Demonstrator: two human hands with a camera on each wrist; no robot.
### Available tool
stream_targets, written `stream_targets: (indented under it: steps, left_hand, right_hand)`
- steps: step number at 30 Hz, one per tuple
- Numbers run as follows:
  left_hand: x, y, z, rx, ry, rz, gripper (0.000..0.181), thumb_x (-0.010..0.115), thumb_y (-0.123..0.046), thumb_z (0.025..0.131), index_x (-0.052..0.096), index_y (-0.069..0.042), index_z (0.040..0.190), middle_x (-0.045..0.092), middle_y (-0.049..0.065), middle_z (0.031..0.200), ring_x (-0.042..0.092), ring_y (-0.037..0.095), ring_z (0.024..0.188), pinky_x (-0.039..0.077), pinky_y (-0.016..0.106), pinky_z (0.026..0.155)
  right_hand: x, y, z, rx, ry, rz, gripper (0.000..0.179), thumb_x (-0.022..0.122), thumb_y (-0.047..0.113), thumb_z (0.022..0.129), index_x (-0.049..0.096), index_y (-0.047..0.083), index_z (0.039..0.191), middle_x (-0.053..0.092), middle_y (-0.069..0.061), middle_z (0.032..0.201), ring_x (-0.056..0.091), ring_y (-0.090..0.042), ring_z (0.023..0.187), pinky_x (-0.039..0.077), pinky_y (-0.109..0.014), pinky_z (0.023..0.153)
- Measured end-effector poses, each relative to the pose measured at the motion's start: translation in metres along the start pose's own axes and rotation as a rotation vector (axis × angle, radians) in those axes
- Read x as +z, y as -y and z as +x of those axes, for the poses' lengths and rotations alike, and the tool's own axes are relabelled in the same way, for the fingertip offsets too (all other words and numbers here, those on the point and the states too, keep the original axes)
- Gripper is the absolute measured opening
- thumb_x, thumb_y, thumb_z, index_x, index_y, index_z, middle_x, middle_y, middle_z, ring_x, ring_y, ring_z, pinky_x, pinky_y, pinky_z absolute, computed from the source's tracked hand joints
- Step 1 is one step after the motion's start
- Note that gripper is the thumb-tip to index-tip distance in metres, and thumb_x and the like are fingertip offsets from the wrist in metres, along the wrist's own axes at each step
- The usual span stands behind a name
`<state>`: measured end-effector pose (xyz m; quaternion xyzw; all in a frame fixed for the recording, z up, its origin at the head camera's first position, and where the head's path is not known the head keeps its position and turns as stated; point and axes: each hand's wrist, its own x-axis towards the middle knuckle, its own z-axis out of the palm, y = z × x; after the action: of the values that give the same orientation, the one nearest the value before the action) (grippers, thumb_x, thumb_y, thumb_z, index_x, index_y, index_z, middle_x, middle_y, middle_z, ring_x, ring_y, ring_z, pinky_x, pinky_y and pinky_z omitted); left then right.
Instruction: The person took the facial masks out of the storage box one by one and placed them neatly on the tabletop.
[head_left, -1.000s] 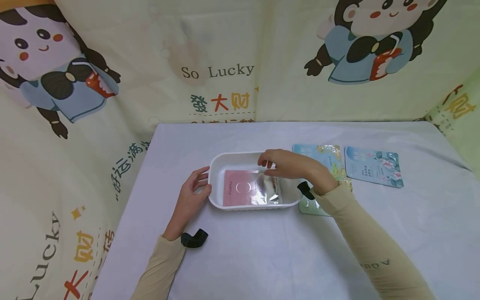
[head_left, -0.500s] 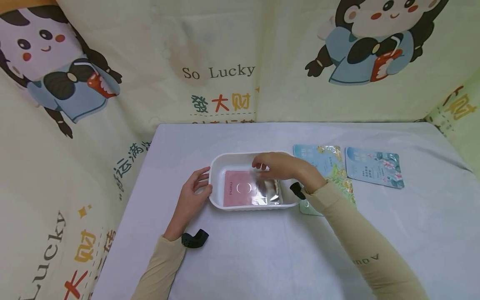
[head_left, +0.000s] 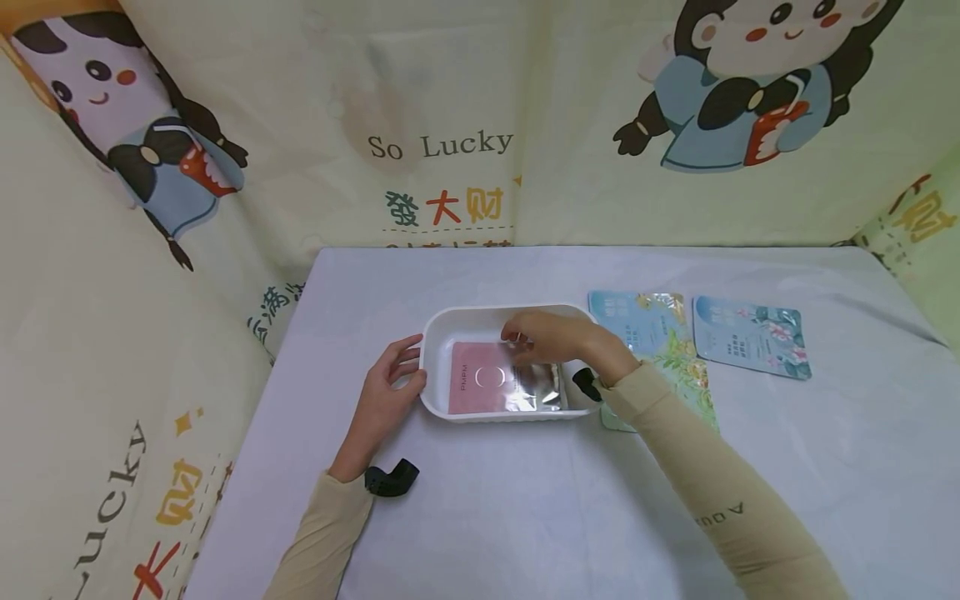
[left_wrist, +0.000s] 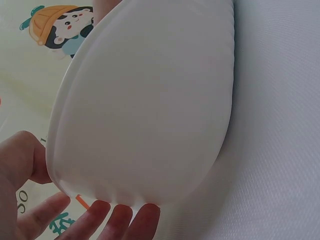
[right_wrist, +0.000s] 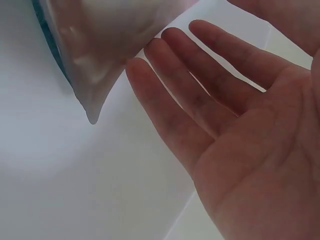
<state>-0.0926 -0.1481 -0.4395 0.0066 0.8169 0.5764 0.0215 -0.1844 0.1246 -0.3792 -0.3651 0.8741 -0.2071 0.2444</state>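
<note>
A white tray (head_left: 433, 367) stands on the table with a pink and silver sachet (head_left: 476, 379) lying in it, lettered "PMPM". My left hand (head_left: 386, 398) rests against the tray's left end. In the left wrist view its fingertips (left_wrist: 120, 215) touch the outer wall and the thumb lies by the rim. Over the sachet's far right part reaches my right hand (head_left: 558, 337). The right wrist view shows that hand with extended, slightly bent fingers (right_wrist: 175, 97), their tips at the sachet's edge (right_wrist: 95, 75). I see no pinch there. Part of the sachet is hidden under the hand.
Right of the tray lie a blue and green flowered sachet (head_left: 630, 321), partly under my right forearm, and a blue flowered sachet (head_left: 750, 337). A white cloth (head_left: 480, 517) covers the table. Behind it hangs a printed curtain (head_left: 450, 75).
My right hand has moved slightly left and lower over the sachet, and the forearm has shifted left. My left hand stays at the tray's end. The view has turned slightly.
</note>
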Motion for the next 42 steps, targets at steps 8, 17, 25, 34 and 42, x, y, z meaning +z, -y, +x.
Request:
stream_targets:
  steps: [8, 17, 25, 34, 42]
  left_hand:
    - [0.001, 0.0, 0.0, 0.003, -0.001, 0.0, 0.051, 0.063, -0.012, 0.094, 0.05, -0.023, 0.143, 0.058, 0.008, 0.135, 0.06, 0.026, 0.121, 0.052, 0.046, 0.099]
    - [0.001, -0.001, 0.0, -0.002, -0.001, -0.001, 0.051, 0.063, -0.012, 0.094, 0.05, -0.024, 0.142, 0.058, 0.008, 0.135, 0.06, 0.025, 0.121, 0.052, 0.046, 0.099]
    - [0.002, -0.001, 0.0, -0.006, -0.005, 0.005, 0.052, 0.063, -0.012, 0.094, 0.05, -0.023, 0.143, 0.058, 0.008, 0.136, 0.06, 0.026, 0.121, 0.052, 0.046, 0.1]
    - [0.002, 0.0, 0.0, -0.005, -0.01, 0.0, 0.051, 0.063, -0.012, 0.094, 0.051, -0.024, 0.142, 0.059, 0.007, 0.135, 0.06, 0.025, 0.12, 0.052, 0.046, 0.099]
    - [0.002, 0.001, 0.0, -0.006, -0.013, 0.008, 0.051, 0.064, -0.013, 0.094, 0.051, -0.023, 0.142, 0.059, 0.007, 0.134, 0.06, 0.025, 0.121, 0.052, 0.045, 0.099]
  right_hand:
    - [0.001, 0.001, 0.003, -0.005, -0.001, -0.028, 0.033, 0.068, 0.008, 0.091, 0.062, -0.005, 0.121, 0.065, -0.016, 0.116, 0.06, -0.026, 0.104, 0.052, -0.039, 0.096]
    - [0.001, 0.005, 0.005, 0.047, 0.013, -0.052, 0.034, 0.068, 0.008, 0.092, 0.063, -0.006, 0.123, 0.064, -0.017, 0.119, 0.059, -0.026, 0.107, 0.05, -0.04, 0.099]
    - [0.003, 0.007, 0.006, 0.004, -0.001, -0.093, 0.03, 0.067, 0.008, 0.091, 0.069, -0.001, 0.12, 0.064, -0.014, 0.107, 0.055, -0.021, 0.095, 0.051, -0.035, 0.088]
    - [0.007, 0.008, 0.01, 0.048, 0.012, -0.106, 0.037, 0.066, 0.013, 0.092, 0.065, 0.004, 0.128, 0.062, -0.013, 0.117, 0.053, -0.024, 0.107, 0.048, -0.039, 0.098]
    - [0.008, 0.008, 0.011, 0.005, 0.022, -0.13, 0.04, 0.065, 0.015, 0.094, 0.062, 0.004, 0.131, 0.061, -0.013, 0.117, 0.051, -0.026, 0.111, 0.045, -0.041, 0.102]
